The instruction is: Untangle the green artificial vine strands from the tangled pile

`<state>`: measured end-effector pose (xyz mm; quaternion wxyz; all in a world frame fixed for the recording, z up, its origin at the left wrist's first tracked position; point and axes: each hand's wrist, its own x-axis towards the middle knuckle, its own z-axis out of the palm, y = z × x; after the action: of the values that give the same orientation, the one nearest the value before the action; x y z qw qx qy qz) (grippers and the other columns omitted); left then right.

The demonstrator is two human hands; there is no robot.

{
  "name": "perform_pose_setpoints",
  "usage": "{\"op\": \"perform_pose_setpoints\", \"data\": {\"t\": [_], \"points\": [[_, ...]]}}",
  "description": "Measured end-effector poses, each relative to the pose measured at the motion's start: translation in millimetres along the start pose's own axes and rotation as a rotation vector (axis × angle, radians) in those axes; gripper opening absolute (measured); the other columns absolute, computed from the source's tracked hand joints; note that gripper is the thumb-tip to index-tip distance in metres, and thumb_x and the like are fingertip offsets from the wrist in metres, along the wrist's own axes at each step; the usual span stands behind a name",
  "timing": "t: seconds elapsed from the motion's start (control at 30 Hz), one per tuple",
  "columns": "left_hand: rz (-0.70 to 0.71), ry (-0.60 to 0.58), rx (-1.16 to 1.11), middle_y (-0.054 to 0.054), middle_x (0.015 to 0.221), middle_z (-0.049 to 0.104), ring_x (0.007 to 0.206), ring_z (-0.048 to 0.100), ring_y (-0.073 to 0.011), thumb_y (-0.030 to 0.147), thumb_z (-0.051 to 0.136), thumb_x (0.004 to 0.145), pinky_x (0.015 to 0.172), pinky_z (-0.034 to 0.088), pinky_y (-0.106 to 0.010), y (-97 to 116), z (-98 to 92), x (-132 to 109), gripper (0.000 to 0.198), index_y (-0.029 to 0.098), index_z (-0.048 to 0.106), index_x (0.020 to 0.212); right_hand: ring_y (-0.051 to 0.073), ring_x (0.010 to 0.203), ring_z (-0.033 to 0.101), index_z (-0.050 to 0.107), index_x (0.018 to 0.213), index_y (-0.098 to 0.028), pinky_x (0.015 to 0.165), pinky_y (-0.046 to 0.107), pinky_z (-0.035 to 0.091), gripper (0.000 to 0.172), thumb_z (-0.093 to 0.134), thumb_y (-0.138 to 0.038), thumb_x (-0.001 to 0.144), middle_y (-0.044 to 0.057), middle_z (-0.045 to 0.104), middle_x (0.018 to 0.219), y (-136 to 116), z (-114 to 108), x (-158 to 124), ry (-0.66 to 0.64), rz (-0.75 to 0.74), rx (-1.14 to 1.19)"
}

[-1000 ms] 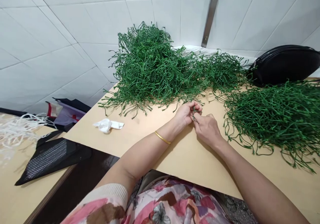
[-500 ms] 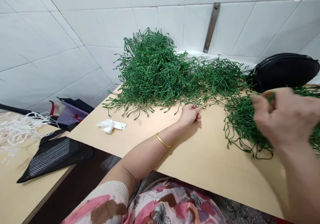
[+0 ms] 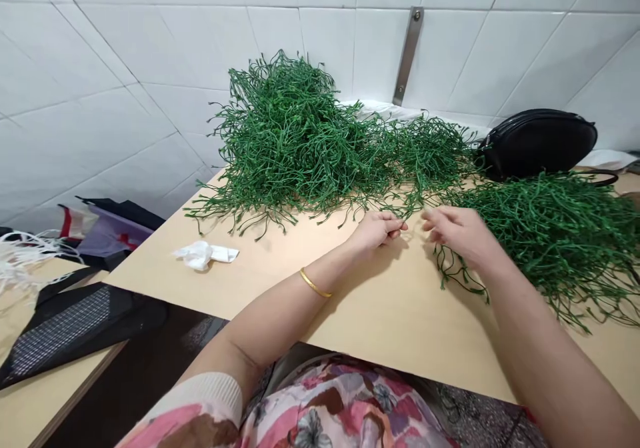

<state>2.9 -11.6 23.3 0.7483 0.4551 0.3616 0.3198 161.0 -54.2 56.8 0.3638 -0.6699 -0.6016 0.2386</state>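
Note:
My left hand (image 3: 381,228), with a gold bangle on its wrist, is low over the table in a pinch. A short green cord shows at its fingertips, just in front of the big heap of green knotted cords (image 3: 295,135). My right hand (image 3: 460,235) is close by on the right, its curled fingertips pointing at the left ones with a small gap between. Its fingers are bent together; what they hold, if anything, is too small to make out. Behind and beyond the right hand spreads a second pile of green cords (image 3: 560,228).
A black zipped bag (image 3: 540,143) stands at the back right by the tiled wall (image 3: 200,41). A crumpled white tissue (image 3: 200,255) lies on the wooden table (image 3: 280,275) at left. White cords (image 3: 30,258) and a black mesh piece (image 3: 65,321) rest on another surface, across a gap.
My right hand has come down and left from above the right-hand pile to beside my left hand. The left hand keeps its pinch near the heap. The view has shifted slightly.

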Motion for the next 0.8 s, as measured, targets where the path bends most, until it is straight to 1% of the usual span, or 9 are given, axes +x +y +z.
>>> {"op": "perform_pose_setpoints", "data": {"t": [0.03, 0.1, 0.2, 0.3, 0.4, 0.47, 0.53, 0.67, 0.8], "points": [[-0.031, -0.065, -0.030, 0.005, 0.044, 0.040, 0.032, 0.021, 0.0004, 0.015, 0.052, 0.079, 0.036, 0.009, -0.017, 1, -0.4, -1, 0.017, 0.010, 0.053, 0.063, 0.014, 0.053, 0.054, 0.055, 0.065, -0.016, 0.052, 0.028, 0.040, 0.042, 0.052, -0.058, 0.071, 0.007, 0.060, 0.064, -1, 10, 4, -0.115, 0.130, 0.177], [-0.095, -0.166, -0.099, 0.006, 0.044, 0.038, 0.033, 0.019, 0.0003, 0.018, 0.053, 0.079, 0.037, 0.009, -0.016, 3, -0.4, -3, 0.014, 0.010, 0.054, 0.067, 0.011, 0.048, 0.051, 0.052, 0.066, -0.017, 0.046, 0.023, 0.036, 0.043, 0.063, -0.058, 0.062, 0.003, 0.057, 0.058, 0, 24, 15, -0.176, 0.274, 0.465], [-0.128, -0.108, -0.146, 0.007, 0.044, 0.037, 0.033, 0.017, 0.0000, 0.018, 0.052, 0.079, 0.038, 0.009, -0.017, 4, 2.9, -4, 0.013, 0.012, 0.051, 0.068, 0.009, 0.046, 0.047, 0.049, 0.070, -0.019, 0.044, 0.022, 0.033, 0.041, 0.073, -0.047, 0.052, -0.002, 0.054, 0.057, 2, 33, 32, 0.002, 0.203, 0.686], [0.058, 0.152, -0.057, 0.007, 0.045, 0.040, 0.036, 0.023, -0.0010, 0.017, 0.054, 0.078, 0.040, 0.015, -0.017, 1, 8.8, -4, 0.020, 0.016, 0.041, 0.063, 0.007, 0.045, 0.040, 0.051, 0.069, -0.019, 0.045, 0.023, 0.030, 0.027, 0.068, -0.038, 0.059, -0.004, 0.052, 0.054, 0, 36, 47, 0.183, -0.001, 0.453], [0.306, 0.329, 0.120, 0.007, 0.047, 0.040, 0.043, 0.033, -0.0034, 0.015, 0.057, 0.075, 0.046, 0.024, -0.017, -2, 11.2, -3, 0.020, 0.017, 0.040, 0.065, 0.008, 0.044, 0.034, 0.054, 0.064, -0.018, 0.047, 0.024, 0.027, 0.016, 0.062, -0.032, 0.064, -0.005, 0.045, 0.045, -1, 39, 60, 0.239, -0.110, 0.099], [0.392, 0.352, 0.225, 0.008, 0.047, 0.039, 0.045, 0.033, -0.0047, 0.017, 0.056, 0.076, 0.048, 0.025, -0.018, -4, 9.2, -2, 0.016, 0.018, 0.042, 0.069, 0.008, 0.043, 0.033, 0.054, 0.064, -0.018, 0.047, 0.024, 0.026, 0.017, 0.062, -0.033, 0.064, -0.006, 0.044, 0.044, -1, 42, 65, 0.197, -0.079, 0.094], [0.426, 0.358, 0.286, 0.009, 0.048, 0.037, 0.045, 0.032, -0.0055, 0.022, 0.058, 0.075, 0.049, 0.024, -0.019, -5, 5.4, -1, 0.015, 0.020, 0.044, 0.075, 0.008, 0.042, 0.037, 0.053, 0.065, -0.018, 0.044, 0.024, 0.028, 0.021, 0.065, -0.035, 0.062, -0.005, 0.046, 0.046, 1, 44, 67, 0.125, -0.007, 0.249], [0.489, 0.412, 0.383, 0.010, 0.050, 0.037, 0.048, 0.035, -0.0069, 0.023, 0.063, 0.070, 0.053, 0.026, -0.019, -5, -1.1, 0, 0.028, 0.023, 0.047, 0.093, 0.008, 0.040, 0.040, 0.050, 0.068, -0.019, 0.041, 0.023, 0.029, 0.029, 0.068, -0.041, 0.060, -0.005, 0.046, 0.046, 8, 43, 63, 0.066, 0.072, 0.453], [0.512, 0.391, 0.551, 0.007, 0.050, 0.040, 0.051, 0.034, -0.0076, 0.021, 0.058, 0.073, 0.055, 0.024, -0.021, -8, -6.3, 5, 0.011, 0.021, 0.055, 0.083, 0.010, 0.045, 0.045, 0.051, 0.072, -0.018, 0.045, 0.024, 0.035, 0.029, 0.064, -0.044, 0.066, -0.003, 0.051, 0.051, 20, 37, 58, 0.068, 0.102, 0.457]]}}
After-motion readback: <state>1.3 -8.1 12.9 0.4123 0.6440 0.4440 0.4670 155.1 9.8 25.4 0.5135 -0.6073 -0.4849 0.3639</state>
